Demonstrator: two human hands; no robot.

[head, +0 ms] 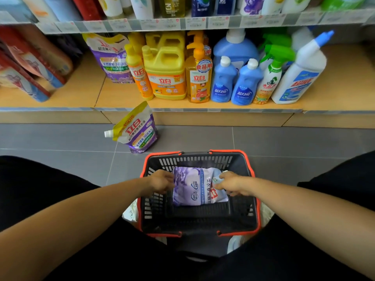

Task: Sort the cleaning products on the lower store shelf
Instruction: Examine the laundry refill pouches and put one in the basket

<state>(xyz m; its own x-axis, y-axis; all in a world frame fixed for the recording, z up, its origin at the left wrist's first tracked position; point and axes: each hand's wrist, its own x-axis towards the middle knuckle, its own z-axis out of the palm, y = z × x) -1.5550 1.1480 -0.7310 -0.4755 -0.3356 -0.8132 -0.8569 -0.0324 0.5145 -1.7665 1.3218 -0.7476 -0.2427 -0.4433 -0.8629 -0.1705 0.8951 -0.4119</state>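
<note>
Cleaning products (198,82) stand in a row on the lower shelf (81,92), past the far side of the basket (194,161). One soft purple pouch (194,187) lies inside the basket, and both hands are on it — the left hand (162,182) holds its left edge and the right hand (231,183) pinches its right end with curled fingers. I think it is about to be lifted out and taken to the shelf.

A second pouch (136,130) sits on the floor (263,138), just past the basket's far left corner, leaning on the shelf's base. A third pouch (111,57) stands on the shelf, further past that same corner, next to the yellow bottles (166,78).

What could go wrong? The purple pouch is floppy and looks full, so it may sag and slip if only its edges are held. It could also catch on the basket's rim going up. And the row is packed tight — pushing it in beside the yellow bottles could knock one over.
</note>
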